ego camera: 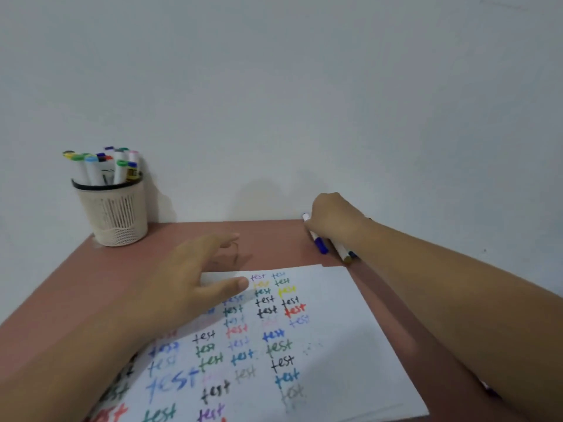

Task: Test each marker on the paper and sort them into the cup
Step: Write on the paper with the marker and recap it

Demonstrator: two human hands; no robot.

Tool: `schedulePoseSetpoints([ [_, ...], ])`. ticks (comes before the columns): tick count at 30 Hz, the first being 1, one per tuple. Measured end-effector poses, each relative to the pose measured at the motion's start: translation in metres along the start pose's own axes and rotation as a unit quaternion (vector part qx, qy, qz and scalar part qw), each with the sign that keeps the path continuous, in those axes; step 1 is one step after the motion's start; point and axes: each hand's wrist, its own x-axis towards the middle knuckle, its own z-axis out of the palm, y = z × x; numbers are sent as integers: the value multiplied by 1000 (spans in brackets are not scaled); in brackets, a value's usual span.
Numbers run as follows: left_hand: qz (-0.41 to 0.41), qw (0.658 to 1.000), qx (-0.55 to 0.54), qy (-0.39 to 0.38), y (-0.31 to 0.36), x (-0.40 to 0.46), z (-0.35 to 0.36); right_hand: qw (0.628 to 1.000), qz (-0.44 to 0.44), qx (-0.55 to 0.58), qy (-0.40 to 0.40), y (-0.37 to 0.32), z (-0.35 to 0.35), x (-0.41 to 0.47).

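A white paper (pixel 335 345) covered with the word "test" in many colours lies on the reddish-brown table (pixel 189 239). My left hand (pixel 195 278) hovers or rests over the paper's far left corner, fingers straight and spread. At the table's far right corner my right hand (pixel 332 217) reaches down onto a few loose markers (pixel 321 243), its fingers curled over a white one with a blue cap. A beige mesh cup (pixel 112 211) stands at the far left corner, holding several white markers (pixel 103 166) with coloured caps.
A pale wall runs close behind the table's far edge. The table's right edge lies just beyond the loose markers. Bare tabletop shows between the cup and the paper.
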Motion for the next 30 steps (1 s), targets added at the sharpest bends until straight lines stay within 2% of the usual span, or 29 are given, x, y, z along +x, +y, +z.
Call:
schedulePoseSetpoints([
  [6,-20,1000,-17,2,-15,2,5,999,32,13,-1,-7,17,3],
  [10,-26,999,-40,13,-17,3,5,986,71,142,-45,-23,9,-1],
  [12,-31,998,-56,21,-15,3,4,942,94,312,-85,-30,3,-7],
  [14,-29,997,-62,32,-13,1,2,868,95,476,-105,-35,-3,-15],
  [16,-25,997,-54,45,-10,0,0,806,83,572,-126,-40,-14,-29],
  [19,-14,995,-49,83,-3,-2,-4,737,57,659,-139,-47,-24,-56],
  [22,5,988,-51,147,7,-4,-13,696,30,707,-125,-47,-28,-85],
  [24,12,986,-49,161,20,-5,-22,679,15,726,-108,-45,-31,-104],
  [28,42,997,14,64,61,-6,-37,659,-7,748,-84,-39,-39,-142],
  [30,49,998,10,32,86,-11,-38,656,-22,751,-80,-33,-44,-164],
])
